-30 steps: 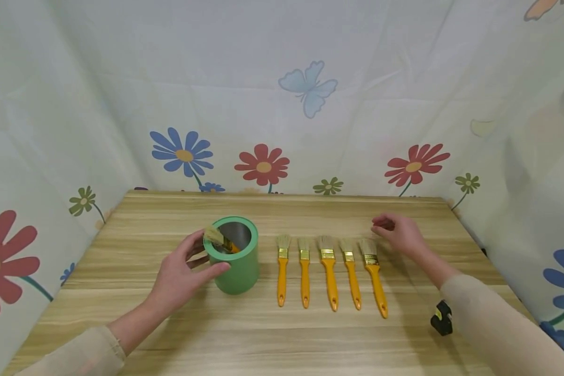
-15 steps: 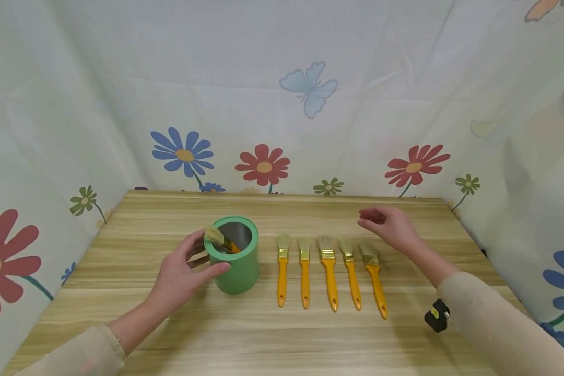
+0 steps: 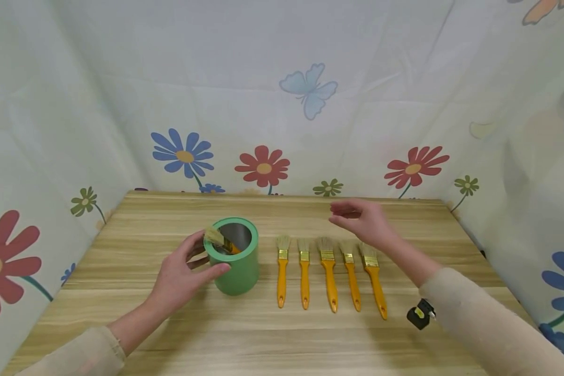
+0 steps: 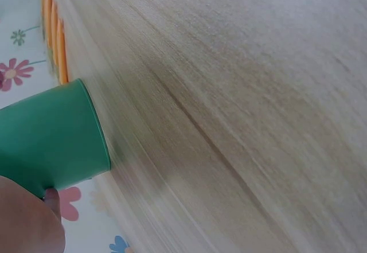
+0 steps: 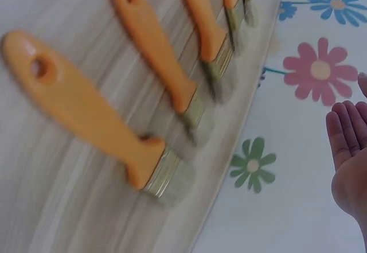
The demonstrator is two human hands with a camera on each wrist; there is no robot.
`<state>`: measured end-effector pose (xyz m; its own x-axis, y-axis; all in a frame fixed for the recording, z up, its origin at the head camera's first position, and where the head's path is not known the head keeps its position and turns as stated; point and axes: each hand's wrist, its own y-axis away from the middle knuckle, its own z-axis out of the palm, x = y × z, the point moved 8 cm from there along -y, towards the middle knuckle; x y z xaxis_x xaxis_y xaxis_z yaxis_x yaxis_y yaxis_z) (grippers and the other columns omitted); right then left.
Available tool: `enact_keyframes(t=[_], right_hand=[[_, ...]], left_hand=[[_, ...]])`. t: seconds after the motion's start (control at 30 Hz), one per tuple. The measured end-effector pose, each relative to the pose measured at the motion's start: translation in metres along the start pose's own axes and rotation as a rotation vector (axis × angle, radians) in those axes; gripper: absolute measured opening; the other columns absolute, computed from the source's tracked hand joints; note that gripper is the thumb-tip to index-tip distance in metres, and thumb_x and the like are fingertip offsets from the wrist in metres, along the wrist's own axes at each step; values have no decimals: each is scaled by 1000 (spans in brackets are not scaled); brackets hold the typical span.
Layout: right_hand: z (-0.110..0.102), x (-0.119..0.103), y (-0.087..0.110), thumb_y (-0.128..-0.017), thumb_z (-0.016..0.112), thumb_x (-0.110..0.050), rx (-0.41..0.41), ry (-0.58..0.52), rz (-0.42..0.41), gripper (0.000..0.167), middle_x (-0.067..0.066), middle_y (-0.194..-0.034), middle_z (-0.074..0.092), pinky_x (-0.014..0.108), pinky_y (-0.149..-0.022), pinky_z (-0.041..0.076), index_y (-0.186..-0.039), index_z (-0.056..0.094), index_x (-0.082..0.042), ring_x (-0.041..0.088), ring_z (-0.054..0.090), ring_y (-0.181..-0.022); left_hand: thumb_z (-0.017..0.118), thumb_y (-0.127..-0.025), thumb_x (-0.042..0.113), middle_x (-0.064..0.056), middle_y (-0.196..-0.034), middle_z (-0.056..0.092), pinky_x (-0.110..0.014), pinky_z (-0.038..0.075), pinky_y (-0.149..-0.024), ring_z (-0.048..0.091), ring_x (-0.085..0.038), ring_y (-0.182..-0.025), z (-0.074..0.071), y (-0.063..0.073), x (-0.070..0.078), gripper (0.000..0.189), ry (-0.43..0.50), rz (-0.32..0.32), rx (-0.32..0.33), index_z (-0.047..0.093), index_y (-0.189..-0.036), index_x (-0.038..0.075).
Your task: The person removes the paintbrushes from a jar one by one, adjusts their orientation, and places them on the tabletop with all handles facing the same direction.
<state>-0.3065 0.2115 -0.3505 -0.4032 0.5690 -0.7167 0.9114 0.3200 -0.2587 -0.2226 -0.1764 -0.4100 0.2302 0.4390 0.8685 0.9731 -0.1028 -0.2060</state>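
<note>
A green can (image 3: 239, 274) stands upright on the table's left half, and my left hand (image 3: 180, 274) grips its side, thumb at the front and fingers behind. One paintbrush (image 3: 214, 238) leans inside, bristles poking over the rim and its lower handle hidden by the wall. To the right, several orange-handled paintbrushes (image 3: 329, 282) lie in a row, bristles pointing away from me. Above the bristle ends of this row hovers my right hand (image 3: 364, 222), holding nothing. The left wrist view shows the can (image 4: 51, 135) from the side; fingers of the right hand (image 5: 350, 150) look extended in the right wrist view.
The wood-grain table (image 3: 282, 344) meets a curtain (image 3: 244, 94) printed with flowers and a butterfly at its back edge. Curtain cloth also hangs at both sides. A small black device (image 3: 420, 314) sits at my right wrist.
My right hand has moved left, from beyond the rightmost paintbrush to above the row. The left hand, the can and the paintbrushes have stayed in place.
</note>
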Motion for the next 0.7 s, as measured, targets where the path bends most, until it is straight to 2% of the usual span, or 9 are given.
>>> enact_keyframes(t=[0.37,0.7], right_hand=[[32,-46,-12,-98,82,-22,-80,-94,-36,42,7,-128,76,39,-98,66,-136,72,-7,23,73,-113],[59,-83,-22,-95,85,-21,-129,-152,-132,45,5,-129,76,44,-103,63,-137,72,-8,27,73,-117]], left_hand=[[92,-87,37,-7,-147,61,-41,59,-108,60,-29,-136,0,0,-1,85,11,0,-2,49,-158,17],[92,-87,35,-9,-146,62,-41,60,-108,60,-30,-135,0,0,1,85,14,5,2,49,-158,15]])
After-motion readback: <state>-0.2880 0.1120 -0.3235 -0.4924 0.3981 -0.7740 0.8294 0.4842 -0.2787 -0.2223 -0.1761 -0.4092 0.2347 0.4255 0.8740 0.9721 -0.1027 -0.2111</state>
